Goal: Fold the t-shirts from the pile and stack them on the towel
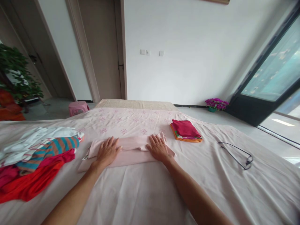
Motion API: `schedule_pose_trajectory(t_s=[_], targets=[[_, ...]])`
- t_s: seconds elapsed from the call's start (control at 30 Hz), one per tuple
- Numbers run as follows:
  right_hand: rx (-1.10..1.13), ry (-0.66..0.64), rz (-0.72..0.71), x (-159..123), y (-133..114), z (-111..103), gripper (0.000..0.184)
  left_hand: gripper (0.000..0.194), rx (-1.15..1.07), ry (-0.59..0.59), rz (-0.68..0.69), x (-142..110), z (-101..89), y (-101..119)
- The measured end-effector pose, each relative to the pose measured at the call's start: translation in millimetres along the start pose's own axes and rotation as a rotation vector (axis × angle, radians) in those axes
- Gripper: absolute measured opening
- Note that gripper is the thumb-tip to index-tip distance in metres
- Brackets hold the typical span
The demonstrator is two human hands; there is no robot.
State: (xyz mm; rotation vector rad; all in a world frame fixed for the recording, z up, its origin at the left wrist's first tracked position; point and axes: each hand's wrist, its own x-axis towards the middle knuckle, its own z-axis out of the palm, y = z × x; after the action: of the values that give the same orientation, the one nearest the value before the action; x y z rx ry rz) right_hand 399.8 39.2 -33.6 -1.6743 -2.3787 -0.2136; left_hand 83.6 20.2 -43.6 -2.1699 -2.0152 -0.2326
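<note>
A pale pink garment [133, 142], folded into a long flat strip, lies across the pink flowered cloth [140, 193] in front of me. My left hand [108, 151] rests flat on its left part, fingers a little spread. On its right part lies my right hand [159, 147], palm down and fingers stretched out. The upper layer is folded over a wider lower layer, which shows along the near side. A small light-coloured detail sticks out at the left end; I cannot make out what it is.
To the left lies a loose heap of clothes with a striped piece [50, 153] and a red piece [35, 181]. A folded stack [186, 129] with dark red on top sits at right, near eyeglasses [243, 156]. Beyond the cloth stand a pink stool [79, 107] and purple flowers [217, 103].
</note>
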Motion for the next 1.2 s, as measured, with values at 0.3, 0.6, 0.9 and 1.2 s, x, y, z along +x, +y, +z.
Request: schedule_pose_trajectory(t_s=[0.3,0.6,0.9,1.2], targets=[[-0.015,-0.058,0.115,-14,27,-5,0.064,0.063,0.132,-0.006,-0.145,-9,6.8,-51],[0.011,-0.110,0.220,-26,35,-10,0.068,0.065,0.164,0.030,-0.130,-13,6.8,-49],[0.040,-0.094,0.293,-26,34,-4,0.066,0.066,0.121,0.038,-0.127,-10,15.9,-55],[0.129,-0.194,0.217,-26,48,-18,0.048,0.065,0.121,0.053,-0.125,-11,11.6,-51]])
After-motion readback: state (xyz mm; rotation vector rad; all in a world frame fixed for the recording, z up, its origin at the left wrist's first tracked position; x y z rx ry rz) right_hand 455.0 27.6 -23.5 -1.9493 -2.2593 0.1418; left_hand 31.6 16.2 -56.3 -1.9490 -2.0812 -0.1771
